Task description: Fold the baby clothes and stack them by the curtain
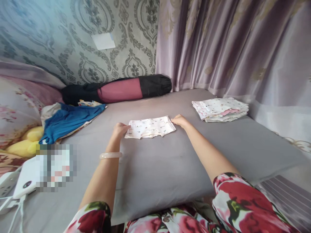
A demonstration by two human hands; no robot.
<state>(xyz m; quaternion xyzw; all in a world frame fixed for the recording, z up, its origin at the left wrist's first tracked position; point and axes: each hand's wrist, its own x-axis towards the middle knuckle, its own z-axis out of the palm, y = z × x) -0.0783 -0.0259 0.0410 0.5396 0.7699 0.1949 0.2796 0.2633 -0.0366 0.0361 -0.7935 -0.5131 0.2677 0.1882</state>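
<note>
- Head view: the left hand (120, 129) pinches the left edge of a printed white cloth (150, 127) between thumb and fingers; a pale bangle (111, 155) circles that forearm.
- The right hand (179, 120) has its fingers drawn together at the cloth's right edge, by the far corner.
- Folded wider than it is deep, the cloth stretches between both hands over a grey sheet (155, 165); whether all of it rests there is hard to tell. Its near edge is uneven, with small notches.
- Nearer than the cloth, a broad stretch of sheet runs between the forearms to the sheet's near edge.
- Right of the cloth and slightly beyond, a pile of folded clothes (221, 108) sits well apart from the right hand.
- Left of the cloth, a blue garment (73, 119) lies loosely with other fabric, well apart from the left hand.
- Left and nearer than the cloth is a white device (28, 176) with cables.
- Beyond the cloth, past a band of sheet, lies a black and pink roll (121, 89); a curtain (206, 42) hangs beyond it, to the right.
</note>
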